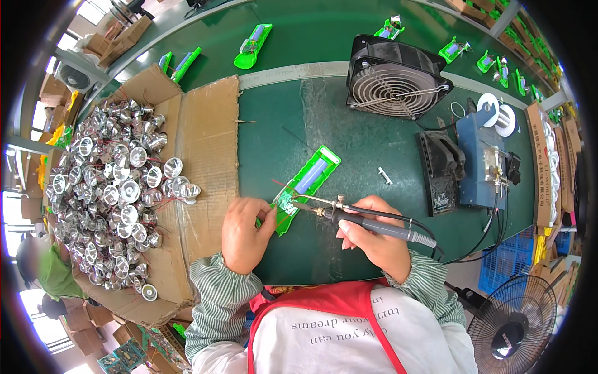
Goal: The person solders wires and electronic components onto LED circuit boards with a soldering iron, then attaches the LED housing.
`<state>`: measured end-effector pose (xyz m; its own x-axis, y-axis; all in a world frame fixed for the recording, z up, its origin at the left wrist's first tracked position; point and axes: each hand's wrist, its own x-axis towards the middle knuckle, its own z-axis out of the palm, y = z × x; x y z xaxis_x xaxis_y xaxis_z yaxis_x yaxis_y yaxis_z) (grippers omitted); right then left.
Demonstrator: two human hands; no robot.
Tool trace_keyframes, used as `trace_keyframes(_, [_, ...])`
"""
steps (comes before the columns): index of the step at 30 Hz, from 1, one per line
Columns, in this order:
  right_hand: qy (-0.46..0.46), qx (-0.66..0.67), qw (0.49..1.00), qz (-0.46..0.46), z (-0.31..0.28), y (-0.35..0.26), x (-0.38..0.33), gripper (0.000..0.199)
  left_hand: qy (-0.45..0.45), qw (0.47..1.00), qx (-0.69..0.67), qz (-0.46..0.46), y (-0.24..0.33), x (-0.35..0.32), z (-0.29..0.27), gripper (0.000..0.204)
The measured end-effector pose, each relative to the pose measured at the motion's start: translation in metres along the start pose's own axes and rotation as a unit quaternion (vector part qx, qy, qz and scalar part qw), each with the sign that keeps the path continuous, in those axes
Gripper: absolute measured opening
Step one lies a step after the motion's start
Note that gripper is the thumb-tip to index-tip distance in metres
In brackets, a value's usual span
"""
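Casing (333, 159) (green) right of left grip (245, 230), edge pinched; right grip (381, 245) clasps soldering iron (377, 227).

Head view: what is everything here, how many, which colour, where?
Flat table: one, dark green, centre
Open plastic casing with blue cylinder: one, green, on table
Slim soldering iron: one, grey, at casing
Open cardboard box: one, brown, left
Shiny metal cups: uncountable heap, silver, mostly in box
Square grilled fan: one, black, table's far side
Boxy machine with white spool: one, blue, table's right
Small plastic piece: one, white, right of casing
Similar open casings: several, green, beyond table
Round caged fan: one, black, lower right
Other person: one, green clothing, left edge
Background cartons: uncountable, brown, crowded edges
Left hand: one, bare, at casing's lower end
Right hand: one, bare, holding iron
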<state>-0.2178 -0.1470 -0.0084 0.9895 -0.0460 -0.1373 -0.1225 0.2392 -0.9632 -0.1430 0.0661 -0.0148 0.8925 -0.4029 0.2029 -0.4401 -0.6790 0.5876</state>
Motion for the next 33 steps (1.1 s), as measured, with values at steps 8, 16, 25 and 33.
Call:
trace_keyframes(8, [-0.006, 0.031, 0.999, 0.038, 0.001, 0.001, 0.005, 0.016, -0.014, 1.000, -0.021, -0.017, 0.002, 0.000, -0.003, 0.010])
trace_keyframes(16, [-0.009, 0.015, 0.999, 0.047, 0.002, 0.006, 0.008, 0.015, -0.022, 0.999, -0.022, -0.014, 0.001, 0.001, -0.003, 0.010])
trace_keyframes(25, [-0.023, -0.033, 0.999, 0.024, 0.001, 0.007, 0.011, 0.014, -0.029, 0.999, -0.027, -0.024, 0.001, 0.003, -0.004, 0.010])
trace_keyframes(33, [0.010, -0.013, 1.000, -0.021, -0.005, -0.005, 0.004, 0.014, -0.024, 0.999, -0.026, -0.012, 0.003, 0.005, -0.006, 0.009])
